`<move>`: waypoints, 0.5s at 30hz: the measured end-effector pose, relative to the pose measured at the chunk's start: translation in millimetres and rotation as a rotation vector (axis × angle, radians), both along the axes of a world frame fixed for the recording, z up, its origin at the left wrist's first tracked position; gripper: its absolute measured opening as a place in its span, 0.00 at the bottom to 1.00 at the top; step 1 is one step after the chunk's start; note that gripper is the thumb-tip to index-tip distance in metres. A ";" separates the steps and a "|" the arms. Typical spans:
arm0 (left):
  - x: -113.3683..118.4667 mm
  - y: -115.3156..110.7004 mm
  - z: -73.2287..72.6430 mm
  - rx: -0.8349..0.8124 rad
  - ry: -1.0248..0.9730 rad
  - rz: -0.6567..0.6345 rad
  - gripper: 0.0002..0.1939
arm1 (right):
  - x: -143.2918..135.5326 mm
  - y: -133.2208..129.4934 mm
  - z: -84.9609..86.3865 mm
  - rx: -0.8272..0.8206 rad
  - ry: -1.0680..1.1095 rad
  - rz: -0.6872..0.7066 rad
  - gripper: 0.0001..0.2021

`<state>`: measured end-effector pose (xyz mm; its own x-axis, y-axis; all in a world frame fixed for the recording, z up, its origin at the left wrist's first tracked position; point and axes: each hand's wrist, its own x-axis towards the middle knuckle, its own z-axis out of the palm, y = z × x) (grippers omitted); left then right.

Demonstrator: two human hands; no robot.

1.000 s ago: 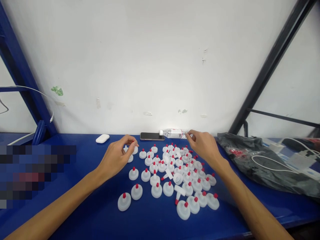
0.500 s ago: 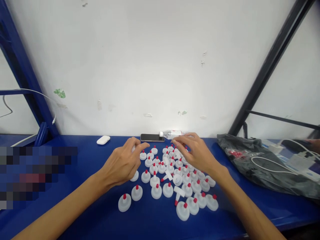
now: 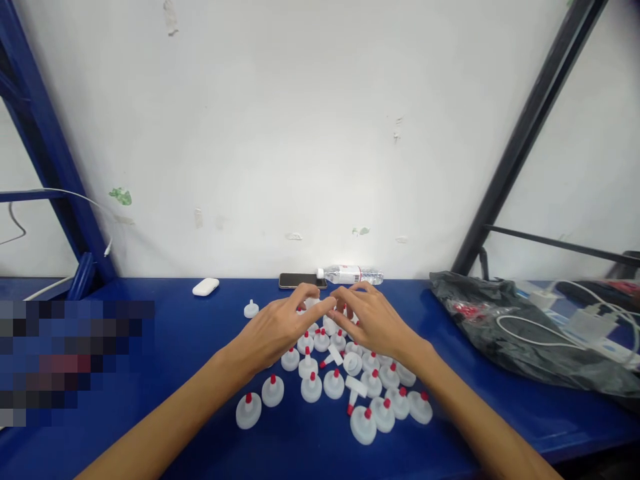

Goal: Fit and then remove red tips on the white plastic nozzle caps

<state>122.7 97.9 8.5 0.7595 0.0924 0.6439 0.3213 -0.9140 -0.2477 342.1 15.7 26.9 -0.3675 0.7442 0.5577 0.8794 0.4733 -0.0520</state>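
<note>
Many white nozzle caps (image 3: 333, 385), most with red tips, stand close together on the blue table (image 3: 190, 427); a few lie on their sides. My left hand (image 3: 285, 327) reaches over the far part of the group, thumb and fingers closed around a partly hidden white nozzle cap (image 3: 312, 303). The fingers of my right hand (image 3: 377, 323) are bent and drawn together at my left fingertips. What they pinch, if anything, is hidden. Left of my left hand stands one white nozzle cap without a red tip (image 3: 251, 309).
Along the wall lie a phone (image 3: 295, 281) and a clear plastic bottle (image 3: 350, 274). A white earbud case (image 3: 205, 287) sits to the left. On the right, a dark plastic bag (image 3: 530, 353) lies with white cables and a power strip (image 3: 593, 325).
A white nozzle cap without a red tip now stands at the left, where my left hand was. That hand has moved right, and both hands' fingertips have come together.
</note>
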 end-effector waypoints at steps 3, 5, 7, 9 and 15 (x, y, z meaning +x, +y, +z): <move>-2.6 -2.3 3.1 0.046 -0.072 -0.065 0.19 | 0.0 1.5 -1.6 -0.007 -0.008 0.000 0.11; -0.6 -3.1 4.9 0.109 -0.111 -0.102 0.16 | 0.6 4.6 -5.0 -0.008 -0.065 0.038 0.10; 1.9 -3.3 4.7 0.159 -0.113 -0.122 0.16 | 1.1 8.0 -9.4 0.000 -0.131 0.063 0.13; 3.5 -3.3 3.0 0.166 -0.092 -0.124 0.17 | 1.5 10.0 -13.0 0.018 -0.179 0.065 0.16; 7.8 -7.6 6.1 0.189 -0.047 -0.074 0.14 | 4.3 6.5 -10.2 0.068 -0.161 0.110 0.14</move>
<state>130.5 90.3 14.6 0.7286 -0.0887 0.6792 0.2700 -0.8741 -0.4037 346.4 22.2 16.7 -0.5331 0.6572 0.5328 0.8164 0.5650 0.1198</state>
